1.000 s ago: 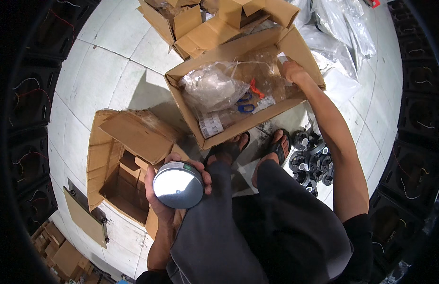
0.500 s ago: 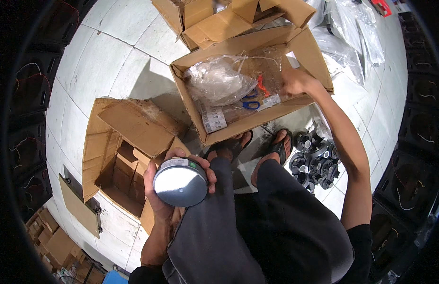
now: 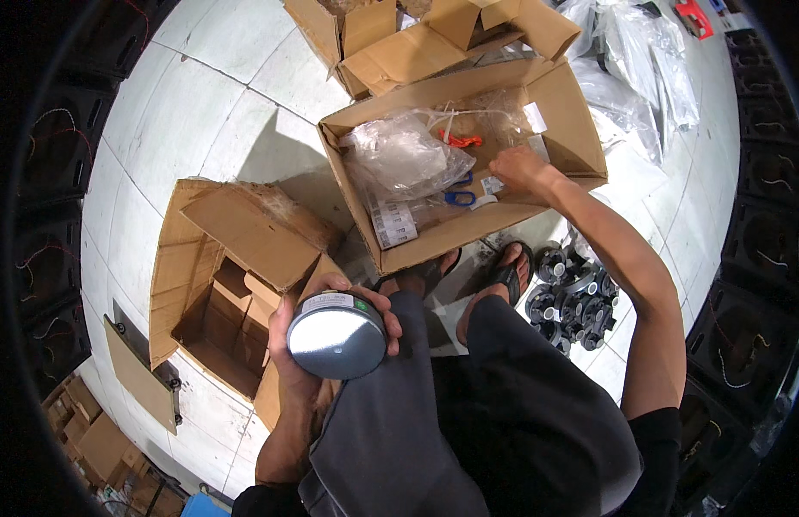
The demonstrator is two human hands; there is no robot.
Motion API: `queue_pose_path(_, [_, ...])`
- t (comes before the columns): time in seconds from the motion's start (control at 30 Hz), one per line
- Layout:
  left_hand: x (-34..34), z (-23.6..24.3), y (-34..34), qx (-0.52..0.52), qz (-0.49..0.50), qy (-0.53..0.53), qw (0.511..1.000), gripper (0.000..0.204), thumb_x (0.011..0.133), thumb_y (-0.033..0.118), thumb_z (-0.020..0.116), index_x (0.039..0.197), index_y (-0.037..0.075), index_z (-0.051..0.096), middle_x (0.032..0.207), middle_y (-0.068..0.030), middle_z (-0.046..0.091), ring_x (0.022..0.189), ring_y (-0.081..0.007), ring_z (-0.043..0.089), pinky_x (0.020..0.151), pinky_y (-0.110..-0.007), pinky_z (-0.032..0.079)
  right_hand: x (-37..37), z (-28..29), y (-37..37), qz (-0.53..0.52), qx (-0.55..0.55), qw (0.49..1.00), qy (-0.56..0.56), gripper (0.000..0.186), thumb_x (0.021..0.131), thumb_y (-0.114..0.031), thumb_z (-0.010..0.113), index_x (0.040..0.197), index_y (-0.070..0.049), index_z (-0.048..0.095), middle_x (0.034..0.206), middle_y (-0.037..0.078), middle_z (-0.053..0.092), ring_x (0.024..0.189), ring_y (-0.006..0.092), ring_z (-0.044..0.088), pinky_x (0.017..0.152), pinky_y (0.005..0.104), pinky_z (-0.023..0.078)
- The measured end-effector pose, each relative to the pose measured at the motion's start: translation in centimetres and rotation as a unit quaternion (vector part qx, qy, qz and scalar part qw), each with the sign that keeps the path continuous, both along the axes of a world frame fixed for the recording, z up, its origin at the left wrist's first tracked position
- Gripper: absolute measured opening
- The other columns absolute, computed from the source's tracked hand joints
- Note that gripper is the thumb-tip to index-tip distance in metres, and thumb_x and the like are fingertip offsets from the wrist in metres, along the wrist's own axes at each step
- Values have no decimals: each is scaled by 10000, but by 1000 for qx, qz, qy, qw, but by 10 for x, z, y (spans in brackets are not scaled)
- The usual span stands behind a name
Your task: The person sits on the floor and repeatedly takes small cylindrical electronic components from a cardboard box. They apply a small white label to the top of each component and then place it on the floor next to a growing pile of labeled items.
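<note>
My left hand (image 3: 287, 349) is wrapped round a round metal speaker driver (image 3: 337, 340), held by my left thigh. Its shiny silver-grey face points up, with a printed label and a green sticker on its rim. My right hand (image 3: 522, 168) reaches into an open cardboard box (image 3: 468, 233), fingers curled down; whatever they hold is hidden. By its fingertips lies a small white printed label (image 3: 493, 184). Blue-handled scissors (image 3: 459, 198), an orange tool (image 3: 461, 140), a clear plastic bag (image 3: 408, 151) and a sheet of labels (image 3: 393, 224) also lie in this box.
Another open carton (image 3: 218, 336) stands at the left, with cardboard dividers inside. More cartons (image 3: 408, 56) are beyond the box. Several black round parts (image 3: 576, 297) sit by my right foot. Clear plastic sheeting (image 3: 624, 77) lies far right; black speaker cabinets (image 3: 740, 327) line both sides.
My right hand has moved left and slightly nearer within the box. The orange tool now lies farther away and turned sideways. The left hand still holds the driver, shifted slightly right.
</note>
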State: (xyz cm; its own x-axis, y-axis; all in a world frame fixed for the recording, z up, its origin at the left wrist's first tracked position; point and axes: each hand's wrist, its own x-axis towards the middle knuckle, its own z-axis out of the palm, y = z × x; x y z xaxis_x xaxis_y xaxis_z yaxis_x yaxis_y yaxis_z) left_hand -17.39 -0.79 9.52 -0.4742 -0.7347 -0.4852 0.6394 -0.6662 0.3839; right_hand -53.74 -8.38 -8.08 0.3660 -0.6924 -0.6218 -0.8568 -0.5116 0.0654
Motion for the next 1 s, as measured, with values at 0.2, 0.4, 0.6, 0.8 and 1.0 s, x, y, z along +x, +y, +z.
queue_pose_path(0.2, [0,-1,-1,-9,8,-15,1000,600,946,580,261,1162,60,468,977,-313,558,790,-402,602,561,-454,513,11,-17,1,99,10,995,20,107,822,-145,598,825,-112,699,867,79,712,839,256,694,691,384,550])
queue_pose_path(0.4, [2,0,-4,-2,14,-4,1000,595,949,572,267,1163,55,469,983,-303,566,797,-409,603,571,-457,515,10,-12,-6,99,7,995,-6,107,804,-142,604,807,-99,702,842,98,704,820,267,690,681,385,547])
queue_pose_path(0.6, [8,-1,-7,8,1,1,1000,591,946,571,275,1156,53,466,983,-300,565,809,-410,606,587,-473,523,-1,-6,-4,-3,26,999,-18,145,800,-171,630,893,-75,686,862,106,700,851,296,679,723,402,538])
queue_pose_path(0.8, [3,5,-13,39,-18,-9,999,563,931,563,326,1063,46,508,975,-258,571,855,-404,604,678,-510,534,2,45,3,-92,-56,972,-207,203,798,-229,657,873,-40,647,762,148,651,729,369,626,646,449,493])
queue_pose_path(1.0, [-32,0,-41,28,-147,-114,982,432,910,439,507,991,27,606,948,-154,636,841,-281,657,714,-405,559,72,182,28,-63,-157,965,-202,178,804,-211,640,802,-45,576,713,118,628,676,340,632,590,430,487])
